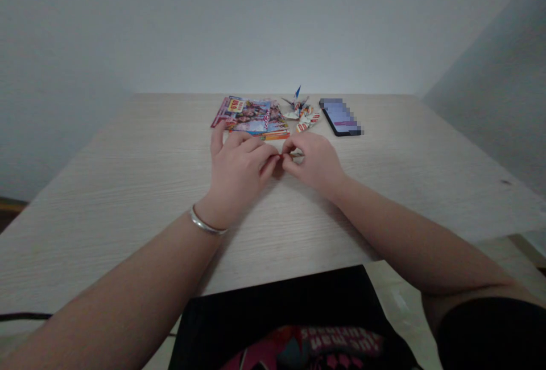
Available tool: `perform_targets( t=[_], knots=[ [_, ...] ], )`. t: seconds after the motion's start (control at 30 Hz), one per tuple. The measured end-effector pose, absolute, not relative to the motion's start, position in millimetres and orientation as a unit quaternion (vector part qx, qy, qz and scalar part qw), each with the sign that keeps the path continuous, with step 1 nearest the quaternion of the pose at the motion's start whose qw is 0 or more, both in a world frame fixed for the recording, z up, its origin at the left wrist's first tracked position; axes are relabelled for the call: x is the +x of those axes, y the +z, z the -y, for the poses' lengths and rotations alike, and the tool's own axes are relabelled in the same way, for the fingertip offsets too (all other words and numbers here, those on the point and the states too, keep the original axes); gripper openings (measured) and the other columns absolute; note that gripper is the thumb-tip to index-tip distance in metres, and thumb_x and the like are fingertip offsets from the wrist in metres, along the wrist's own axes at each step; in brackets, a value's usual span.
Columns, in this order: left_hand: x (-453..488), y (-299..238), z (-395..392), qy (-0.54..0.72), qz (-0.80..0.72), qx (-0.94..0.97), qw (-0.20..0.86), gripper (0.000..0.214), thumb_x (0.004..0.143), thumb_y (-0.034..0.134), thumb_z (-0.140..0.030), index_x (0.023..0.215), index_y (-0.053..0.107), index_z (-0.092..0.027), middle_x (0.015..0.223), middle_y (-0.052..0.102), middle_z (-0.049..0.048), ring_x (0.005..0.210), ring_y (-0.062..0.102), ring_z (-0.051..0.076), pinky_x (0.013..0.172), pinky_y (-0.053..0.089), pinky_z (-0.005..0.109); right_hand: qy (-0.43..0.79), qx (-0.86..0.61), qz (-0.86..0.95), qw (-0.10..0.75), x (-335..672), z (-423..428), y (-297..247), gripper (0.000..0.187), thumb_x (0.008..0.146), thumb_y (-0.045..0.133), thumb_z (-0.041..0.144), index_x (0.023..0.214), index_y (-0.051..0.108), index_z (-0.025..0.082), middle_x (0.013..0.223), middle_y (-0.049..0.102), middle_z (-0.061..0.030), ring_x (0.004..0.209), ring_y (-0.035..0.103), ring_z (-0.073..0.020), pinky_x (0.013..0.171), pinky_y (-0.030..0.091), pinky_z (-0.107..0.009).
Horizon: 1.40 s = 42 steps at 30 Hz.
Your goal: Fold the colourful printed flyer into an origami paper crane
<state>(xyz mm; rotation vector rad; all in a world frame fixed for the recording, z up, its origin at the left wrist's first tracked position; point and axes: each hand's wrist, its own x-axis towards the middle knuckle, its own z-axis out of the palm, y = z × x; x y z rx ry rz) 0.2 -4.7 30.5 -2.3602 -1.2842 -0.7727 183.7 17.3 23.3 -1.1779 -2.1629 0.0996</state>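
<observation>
My left hand [241,162], with a silver bangle at the wrist, pinches a small folded paper [297,157] between thumb and index finger, its little finger raised. Directly beside it, my right hand [318,162] pinches the same paper from the right. Most of the paper is hidden by my fingers; only a little white and a reddish bit show. Just beyond the hands lie colourful printed paper sheets [253,116], stacked unevenly. To their right stands a folded paper crane [297,105], with another folded piece of printed paper [307,119] touching or close to it.
A black-edged phone [341,116] with a lit, blurred screen lies at the back right of the pale wooden table [149,188]. A wall [273,28] rises behind the table. A black cable [25,316] shows at the lower left.
</observation>
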Motion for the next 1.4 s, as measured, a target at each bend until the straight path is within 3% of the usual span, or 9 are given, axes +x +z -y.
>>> perform_targets(
  t=[0.4, 0.47, 0.6, 0.77, 0.97, 1.13, 1.27, 1.4],
  knots=[
    [-16.7, 29.6, -6.1, -0.332, 0.442, -0.824, 0.127, 0.022, 0.092, 0.060, -0.041, 0.080, 0.074, -0.029, 0.088, 0.076, 0.0012, 0.113, 0.061, 0.031, 0.120, 0.015, 0.067, 0.046, -0.429, 0.833, 0.347, 207.4, -24.9, 16.5, 0.003, 0.077, 0.056, 0.021, 0.076, 0.058, 0.022, 0.081, 0.069, -0.0035, 0.080, 0.063, -0.0204, 0.076, 0.043, -0.033],
    [-17.7, 30.9, -6.5, -0.329, 0.455, -0.818, 0.126, 0.021, 0.092, 0.060, -0.041, 0.081, 0.074, -0.029, 0.087, 0.075, 0.0017, 0.113, 0.060, 0.032, 0.118, 0.018, 0.067, 0.053, -0.431, 0.830, 0.350, 211.7, -26.6, 17.0, 0.002, 0.076, 0.057, 0.021, 0.076, 0.059, 0.022, 0.081, 0.070, -0.0036, 0.080, 0.063, -0.0202, 0.074, 0.044, -0.033],
    [-19.0, 32.7, -6.5, -0.298, 0.486, -0.811, 0.133, 0.021, 0.095, 0.057, -0.040, 0.087, 0.074, -0.028, 0.093, 0.075, 0.0046, 0.110, 0.060, 0.032, 0.104, 0.038, 0.058, 0.069, -0.440, 0.824, 0.349, 223.6, -30.1, 21.2, 0.003, 0.076, 0.057, 0.020, 0.076, 0.060, 0.022, 0.082, 0.071, -0.0040, 0.080, 0.065, -0.0204, 0.074, 0.045, -0.033],
    [-22.7, 29.5, -10.7, -0.300, 0.511, -0.797, 0.118, 0.019, 0.094, 0.057, -0.040, 0.087, 0.072, -0.029, 0.093, 0.074, 0.0045, 0.105, 0.060, 0.031, 0.103, 0.037, 0.056, 0.074, -0.461, 0.817, 0.337, 243.3, -39.2, 24.3, 0.006, 0.073, 0.059, 0.018, 0.076, 0.061, 0.022, 0.084, 0.072, -0.0034, 0.081, 0.066, -0.0205, 0.079, 0.047, -0.034],
    [-23.9, 26.8, -14.4, -0.298, 0.560, -0.768, 0.091, 0.023, 0.092, 0.057, -0.041, 0.087, 0.074, -0.026, 0.095, 0.075, 0.0069, 0.106, 0.061, 0.033, 0.100, 0.039, 0.056, 0.087, -0.498, 0.768, 0.394, 253.0, -48.4, 20.9, 0.005, 0.075, 0.057, 0.018, 0.075, 0.060, 0.022, 0.079, 0.072, -0.0033, 0.077, 0.066, -0.0197, 0.077, 0.050, -0.035],
    [-18.4, 24.5, -13.3, -0.314, 0.548, -0.772, 0.075, 0.018, 0.091, 0.061, -0.039, 0.085, 0.073, -0.026, 0.099, 0.076, 0.0051, 0.109, 0.063, 0.031, 0.113, 0.028, 0.063, 0.078, -0.433, 0.789, 0.429, 239.7, -41.1, 21.3, 0.015, 0.084, 0.061, 0.028, 0.095, 0.068, 0.020, 0.098, 0.075, -0.0074, 0.091, 0.069, -0.0215, 0.087, 0.052, -0.038],
    [-14.5, 22.5, -11.5, -0.324, 0.531, -0.780, 0.073, 0.014, 0.090, 0.064, -0.036, 0.084, 0.073, -0.027, 0.098, 0.077, 0.0040, 0.111, 0.063, 0.030, 0.116, 0.022, 0.067, 0.004, -0.421, 0.812, 0.404, 230.5, -31.5, 24.5, 0.015, 0.090, 0.061, 0.030, 0.098, 0.070, 0.022, 0.112, 0.075, -0.0088, 0.111, 0.065, -0.0256, 0.103, 0.044, -0.045],
    [-14.2, 22.5, -10.6, -0.317, 0.525, -0.787, 0.069, 0.015, 0.090, 0.064, -0.039, 0.087, 0.073, -0.028, 0.101, 0.077, 0.0038, 0.114, 0.061, 0.031, 0.117, 0.016, 0.070, -0.054, -0.420, 0.825, 0.374, 228.9, -25.0, 28.6, 0.015, 0.087, 0.066, 0.034, 0.099, 0.072, 0.028, 0.132, 0.067, -0.0072, 0.127, 0.056, -0.0302, 0.110, 0.035, -0.053]
  ],
)
